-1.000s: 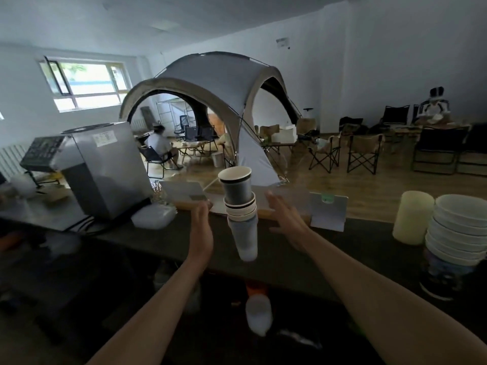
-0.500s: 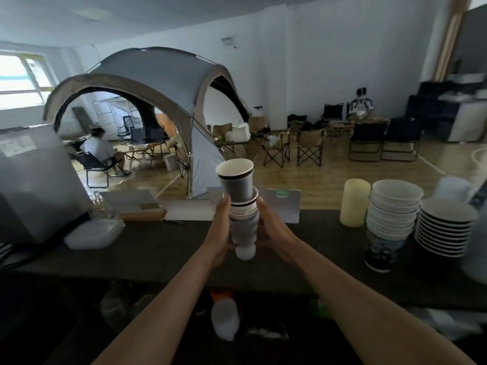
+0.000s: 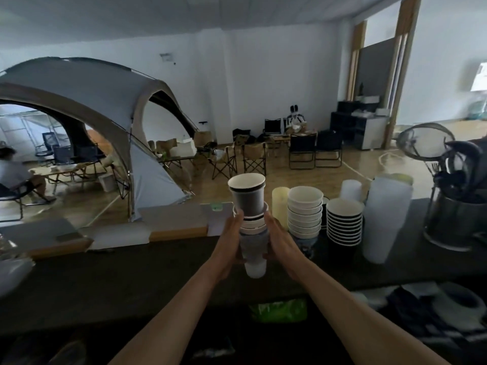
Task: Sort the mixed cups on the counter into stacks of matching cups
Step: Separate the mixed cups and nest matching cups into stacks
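My left hand [image 3: 232,239] and my right hand [image 3: 279,239] press in from either side of a tall nested column of mixed paper cups [image 3: 250,219], palms curled around its lower half and holding it upright above the dark flat surface [image 3: 131,275]. The column's top cup is dark grey with a white inside, below it come white rims with dark bands, and a pale white cup bottom pokes out under my palms.

Just beyond my right hand stands a pale yellow cylinder [image 3: 280,206], and beside that a stack of white paper bowls [image 3: 305,212]. Further right sits a stack of black paper cups with white rims [image 3: 344,222], then a tall stack of translucent white plastic cups [image 3: 386,217], with a metal utensil pot [image 3: 457,222] at the far right edge of the surface. Beyond my left hand a white card with a green clip [image 3: 217,217] leans at the back edge of the surface.

Past the surface the room opens out: a wooden floor, a big grey dome tent [image 3: 87,101] off to my left, folding camp chairs [image 3: 254,159] straight ahead, and white walls behind. A person sits near the tent at the left edge, another by the far wall.
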